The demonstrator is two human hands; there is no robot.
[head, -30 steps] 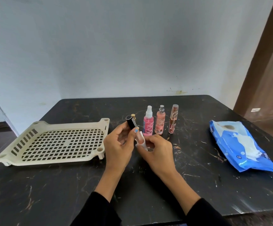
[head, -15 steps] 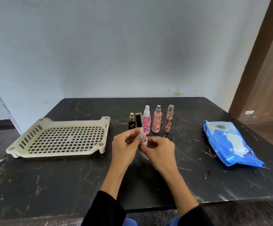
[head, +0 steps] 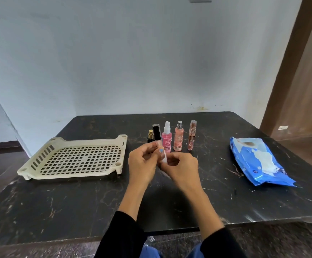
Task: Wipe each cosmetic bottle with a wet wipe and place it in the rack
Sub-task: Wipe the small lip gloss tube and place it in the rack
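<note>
My left hand (head: 142, 164) grips a slim clear tube with a black cap (head: 157, 133) and holds it upright above the table. My right hand (head: 181, 166) pinches a white wet wipe (head: 164, 159) against the tube's lower end. Behind my hands stands a row of bottles: a small black one with a gold cap (head: 150, 137), a pink spray bottle (head: 166, 139), a peach spray bottle (head: 178, 139) and a brown tube (head: 192, 135). The cream slotted rack (head: 39, 161) lies to the left with nothing in it.
A blue wet-wipe pack (head: 259, 162) lies at the right of the black marble table (head: 77, 202). A pale wall rises behind the table, and a brown door frame (head: 289, 71) stands at the far right.
The black-capped tube was tilted left in my left hand and now stands upright. Both hands stay together in front of the bottle row, working the wipe.
</note>
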